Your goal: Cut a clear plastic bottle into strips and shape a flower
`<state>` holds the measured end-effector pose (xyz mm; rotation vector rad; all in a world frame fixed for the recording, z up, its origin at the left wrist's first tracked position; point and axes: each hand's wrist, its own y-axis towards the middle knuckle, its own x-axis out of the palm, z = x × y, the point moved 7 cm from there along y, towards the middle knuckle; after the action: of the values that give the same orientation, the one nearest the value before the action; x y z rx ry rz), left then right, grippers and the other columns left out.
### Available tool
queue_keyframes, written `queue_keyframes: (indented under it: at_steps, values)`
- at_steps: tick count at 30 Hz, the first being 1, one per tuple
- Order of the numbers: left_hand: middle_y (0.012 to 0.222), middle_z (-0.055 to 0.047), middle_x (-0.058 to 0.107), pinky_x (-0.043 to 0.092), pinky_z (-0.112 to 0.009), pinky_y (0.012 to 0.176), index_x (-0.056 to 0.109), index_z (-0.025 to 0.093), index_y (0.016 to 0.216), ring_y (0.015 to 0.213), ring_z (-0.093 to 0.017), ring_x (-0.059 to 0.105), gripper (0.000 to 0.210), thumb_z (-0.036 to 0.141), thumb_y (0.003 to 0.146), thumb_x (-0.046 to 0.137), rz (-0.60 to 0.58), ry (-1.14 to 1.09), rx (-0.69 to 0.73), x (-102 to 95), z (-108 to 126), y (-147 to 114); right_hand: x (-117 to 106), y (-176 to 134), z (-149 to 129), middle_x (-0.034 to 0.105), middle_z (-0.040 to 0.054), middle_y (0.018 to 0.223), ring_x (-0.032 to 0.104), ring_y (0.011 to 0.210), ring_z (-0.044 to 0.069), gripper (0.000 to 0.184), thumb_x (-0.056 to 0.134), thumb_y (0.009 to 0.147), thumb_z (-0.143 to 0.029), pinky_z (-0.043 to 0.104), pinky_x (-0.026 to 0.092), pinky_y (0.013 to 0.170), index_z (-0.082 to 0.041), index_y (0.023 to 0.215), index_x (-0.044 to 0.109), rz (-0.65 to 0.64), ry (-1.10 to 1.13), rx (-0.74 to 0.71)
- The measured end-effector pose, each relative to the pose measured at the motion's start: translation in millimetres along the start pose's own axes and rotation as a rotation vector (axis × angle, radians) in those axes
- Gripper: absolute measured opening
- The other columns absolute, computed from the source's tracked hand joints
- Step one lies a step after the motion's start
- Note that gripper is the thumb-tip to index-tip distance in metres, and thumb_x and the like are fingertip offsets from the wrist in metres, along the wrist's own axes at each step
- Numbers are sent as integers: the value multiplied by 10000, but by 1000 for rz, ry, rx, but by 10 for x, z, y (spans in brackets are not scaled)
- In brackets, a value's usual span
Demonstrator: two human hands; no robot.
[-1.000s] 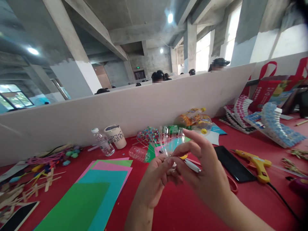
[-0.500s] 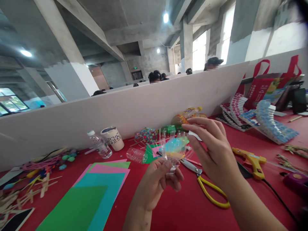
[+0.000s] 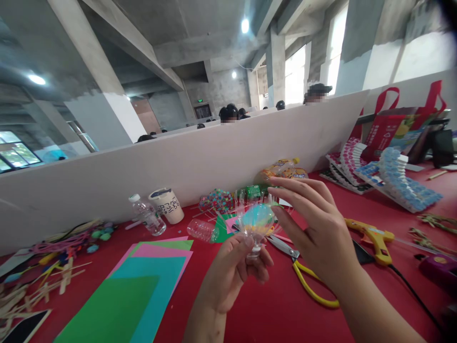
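Observation:
My left hand (image 3: 233, 271) grips the neck of a cut clear plastic bottle top (image 3: 255, 226), whose wall is slit into thin strips fanning upward and outward. Just right of the strips, my right hand (image 3: 314, 219) is raised with fingers stretched and apart, holding nothing; whether a fingertip touches a strip I cannot tell. Scissors with yellow handles (image 3: 310, 281) lie on the table below my right hand. Behind the cut bottle are coloured paper pieces (image 3: 225, 231) and a green-labelled bottle (image 3: 253, 191), partly hidden.
Coloured paper sheets (image 3: 117, 295), a clear bottle (image 3: 146, 215), a paper cup (image 3: 167, 206) and a cut bottle piece (image 3: 203, 230) lie left. Wooden sticks (image 3: 66, 274) are farther left. A yellow glue gun (image 3: 374, 238) with its cord lies right. A white partition (image 3: 200, 157) stands behind.
My right hand has shifted slightly left and down beside the plastic strips. The strips look a little more spread out. My left hand keeps its hold on the neck.

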<state>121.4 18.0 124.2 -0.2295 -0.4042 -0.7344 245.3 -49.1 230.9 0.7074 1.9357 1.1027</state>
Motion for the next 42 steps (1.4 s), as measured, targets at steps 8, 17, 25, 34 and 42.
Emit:
queue_keyframes:
  at_steps: [8, 17, 25, 34, 42]
  values:
    - [686, -80, 669, 419, -168, 450, 600, 106, 886, 463, -91, 581, 275, 372, 866, 534, 1, -4, 11, 10, 26, 2, 19, 2, -20, 594, 77, 1207, 514, 1062, 215, 258, 504, 876, -130, 415, 414, 944, -185, 1115, 584, -24, 60, 9]
    - [679, -50, 646, 480, -229, 606, 661, 101, 842, 633, -140, 622, 141, 231, 789, 647, 23, 18, 111, 6, 132, -36, 40, -86, -78, 621, -13, 846, 583, 771, 113, 129, 494, 873, -100, 240, 460, 684, -226, 872, 518, -158, 378, 116]
    - [693, -7, 653, 480, -256, 638, 646, 169, 1003, 609, -129, 600, 286, 223, 730, 711, 112, -10, 241, -110, 229, -49, 79, -133, -246, 660, 30, 918, 615, 820, 155, 157, 462, 871, -79, 279, 479, 713, -225, 923, 485, -283, 339, -76]
    - [693, -7, 693, 466, -263, 654, 645, 183, 1074, 718, -182, 641, 484, 210, 612, 785, 258, 96, 315, -233, 398, -109, 123, -194, -340, 640, 34, 860, 609, 824, 158, 184, 461, 844, -64, 268, 491, 681, -224, 924, 502, -566, 356, -164]
    - [626, -9, 655, 465, -242, 613, 680, 132, 911, 588, -130, 607, 204, 219, 729, 708, 162, 124, 246, -165, 354, -115, 215, -134, -291, 619, 19, 983, 585, 894, 125, 176, 487, 856, -76, 251, 468, 778, -222, 953, 484, -511, 470, -86]
